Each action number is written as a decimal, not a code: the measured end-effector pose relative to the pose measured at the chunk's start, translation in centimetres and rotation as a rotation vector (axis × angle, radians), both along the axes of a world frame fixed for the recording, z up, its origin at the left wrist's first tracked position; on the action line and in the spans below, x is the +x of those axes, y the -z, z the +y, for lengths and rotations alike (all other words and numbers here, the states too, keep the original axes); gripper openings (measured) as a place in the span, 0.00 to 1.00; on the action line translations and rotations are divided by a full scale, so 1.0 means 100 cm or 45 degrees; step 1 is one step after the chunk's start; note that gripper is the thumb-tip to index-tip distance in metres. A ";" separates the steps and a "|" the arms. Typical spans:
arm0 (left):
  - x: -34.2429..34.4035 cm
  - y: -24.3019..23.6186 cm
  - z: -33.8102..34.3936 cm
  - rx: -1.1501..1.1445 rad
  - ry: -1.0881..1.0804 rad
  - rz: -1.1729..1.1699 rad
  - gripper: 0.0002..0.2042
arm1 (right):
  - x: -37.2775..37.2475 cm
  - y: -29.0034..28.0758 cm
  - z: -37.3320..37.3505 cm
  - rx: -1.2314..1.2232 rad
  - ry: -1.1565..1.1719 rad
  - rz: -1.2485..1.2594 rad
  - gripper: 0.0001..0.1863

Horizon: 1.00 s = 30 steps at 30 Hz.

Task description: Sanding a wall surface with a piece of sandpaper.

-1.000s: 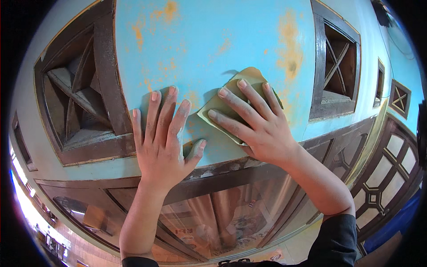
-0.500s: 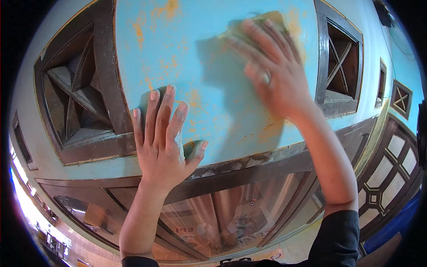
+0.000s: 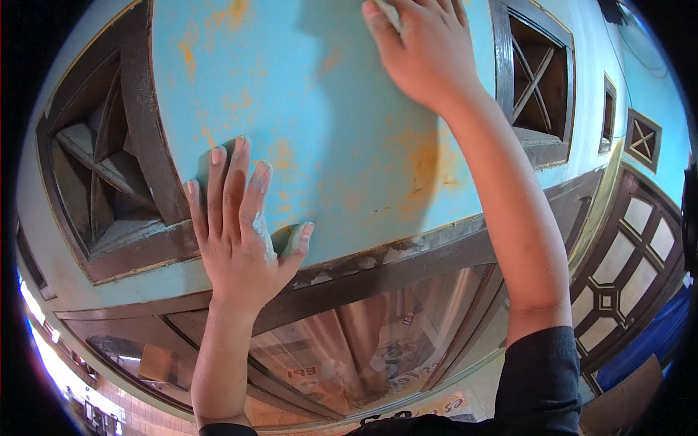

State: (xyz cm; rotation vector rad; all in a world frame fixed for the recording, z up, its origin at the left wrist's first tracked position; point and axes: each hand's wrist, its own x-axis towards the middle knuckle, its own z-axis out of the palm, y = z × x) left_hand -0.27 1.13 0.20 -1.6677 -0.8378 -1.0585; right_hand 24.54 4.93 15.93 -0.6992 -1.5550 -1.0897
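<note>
In the head view, the right hand (image 3: 425, 54) grasps a sheet (image 3: 391, 13) — just a curled, pale grey-green edge shows between thumb and fingers, the fingertips out of sight. The left hand (image 3: 236, 236) is released, fingers spread on the wall (image 3: 331, 211) — light blue, speckled orange beside those fingers, broadly stained orange below the right ones.

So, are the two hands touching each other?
Apart. The head view shows it: the right hand is up at the top edge, the left hand is lower, and blue wall shows between them.
</note>
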 end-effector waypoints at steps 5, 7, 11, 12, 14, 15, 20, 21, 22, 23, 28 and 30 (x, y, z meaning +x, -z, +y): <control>-0.002 0.001 -0.003 -0.011 0.036 -0.048 0.42 | -0.021 0.021 0.017 1.018 0.848 -0.380 0.27; -0.001 0.002 -0.003 -0.051 0.037 -0.057 0.41 | -0.008 0.008 -0.006 -0.031 -0.052 -0.436 0.27; 0.003 0.001 -0.003 -0.073 0.036 -0.070 0.40 | 0.003 -0.017 -0.006 0.016 0.013 -0.043 0.26; 0.003 0.002 -0.003 -0.074 0.038 -0.072 0.40 | 0.001 -0.016 -0.003 0.078 0.077 -0.031 0.26; -0.003 0.003 -0.007 -0.090 0.007 -0.073 0.41 | -0.015 0.016 0.017 0.192 0.034 -0.205 0.23; -0.005 0.003 -0.010 -0.115 -0.003 -0.085 0.41 | -0.026 0.034 0.007 0.269 0.018 -0.335 0.23; 0.003 0.001 -0.010 -0.078 -0.029 -0.030 0.38 | 0.013 0.008 0.017 0.261 0.020 -0.339 0.23; 0.004 0.002 -0.008 -0.086 -0.029 -0.028 0.37 | 0.023 -0.002 0.021 0.255 0.033 -0.221 0.23; 0.004 0.002 -0.007 -0.089 -0.031 -0.031 0.37 | 0.021 -0.008 0.017 0.252 0.031 -0.224 0.23; 0.003 0.002 -0.006 -0.077 -0.021 -0.030 0.36 | 0.018 -0.015 0.007 0.183 -0.021 -0.121 0.24; -0.001 0.001 -0.011 -0.097 -0.042 -0.090 0.37 | -0.020 0.017 0.012 0.315 0.049 -0.258 0.22; 0.001 0.000 -0.011 -0.109 -0.075 -0.085 0.36 | -0.031 0.032 0.007 0.193 -0.026 -0.563 0.22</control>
